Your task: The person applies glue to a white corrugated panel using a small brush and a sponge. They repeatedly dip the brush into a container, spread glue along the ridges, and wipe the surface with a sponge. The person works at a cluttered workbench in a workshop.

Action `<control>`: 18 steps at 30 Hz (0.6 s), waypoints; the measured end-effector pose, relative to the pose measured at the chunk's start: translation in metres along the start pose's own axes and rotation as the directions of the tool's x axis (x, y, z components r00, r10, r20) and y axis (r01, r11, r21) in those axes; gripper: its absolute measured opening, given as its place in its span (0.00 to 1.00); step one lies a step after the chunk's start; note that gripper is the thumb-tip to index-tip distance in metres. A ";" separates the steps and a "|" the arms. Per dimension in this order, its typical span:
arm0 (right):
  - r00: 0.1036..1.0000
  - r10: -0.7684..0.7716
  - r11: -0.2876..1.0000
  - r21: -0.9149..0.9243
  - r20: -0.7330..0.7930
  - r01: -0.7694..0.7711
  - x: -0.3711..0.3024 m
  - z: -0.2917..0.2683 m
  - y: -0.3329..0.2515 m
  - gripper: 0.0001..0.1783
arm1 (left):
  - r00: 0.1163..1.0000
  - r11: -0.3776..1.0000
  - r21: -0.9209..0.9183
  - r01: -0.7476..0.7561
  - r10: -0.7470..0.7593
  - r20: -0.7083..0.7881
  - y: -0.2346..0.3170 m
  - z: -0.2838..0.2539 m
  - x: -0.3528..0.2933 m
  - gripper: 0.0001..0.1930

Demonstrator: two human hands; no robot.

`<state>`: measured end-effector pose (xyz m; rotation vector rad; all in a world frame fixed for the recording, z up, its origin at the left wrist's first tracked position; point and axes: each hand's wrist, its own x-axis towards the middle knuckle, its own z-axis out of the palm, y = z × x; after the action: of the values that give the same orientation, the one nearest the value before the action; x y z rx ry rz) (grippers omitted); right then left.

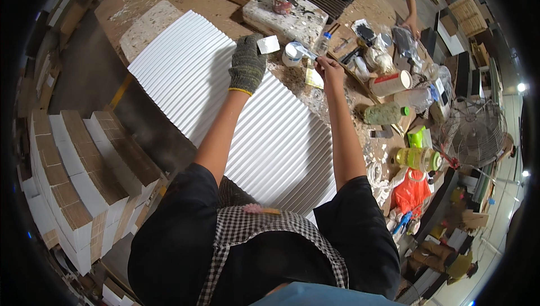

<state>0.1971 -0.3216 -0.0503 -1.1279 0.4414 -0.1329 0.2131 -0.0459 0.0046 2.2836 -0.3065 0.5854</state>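
A white ribbed panel (pixel 270 126) lies across the worktable below my arms. My left hand (pixel 248 65), in a dark grey knit glove with a yellow cuff, is over its far edge. It grips a small white rectangular piece (pixel 268 45) at its right side. My bare right hand (pixel 330 69) is closed around the handle of a small spatula (pixel 305 51). The pale blade points left, at the rim of an open white tub (pixel 292 55); whether it touches the contents I cannot tell. A yellowish paper (pixel 314 78) lies just below the tub.
A paint-spattered white block (pixel 286 16) bears a small reddish pot (pixel 282 5). Bottles, a white cup (pixel 390 83), bags and tools crowd the table's right side, with a fan (pixel 472 131) beyond. Another person's hand (pixel 413 26) is at the far right. Stacked boards (pixel 84 176) stand at left.
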 end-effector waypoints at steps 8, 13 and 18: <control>0.990 -0.125 0.992 -0.011 0.067 0.126 -0.048 0.044 -0.034 0.08 | 0.957 0.951 -0.187 0.246 -0.208 0.203 0.016 0.026 0.006 0.22; 0.459 -0.725 0.097 -0.584 0.513 0.806 -0.083 0.052 -0.039 0.06 | 0.881 0.849 -0.307 0.429 -0.319 0.350 0.021 0.012 0.009 0.24; 0.718 -0.671 0.498 -0.607 0.183 0.619 -0.071 0.043 -0.039 0.04 | 0.937 0.939 -0.154 0.307 -0.270 0.221 0.015 0.000 0.008 0.21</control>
<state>0.1546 -0.2795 0.0188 -1.9513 0.0825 -0.7525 0.2147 -0.0566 0.0173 2.1529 -0.1077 0.1709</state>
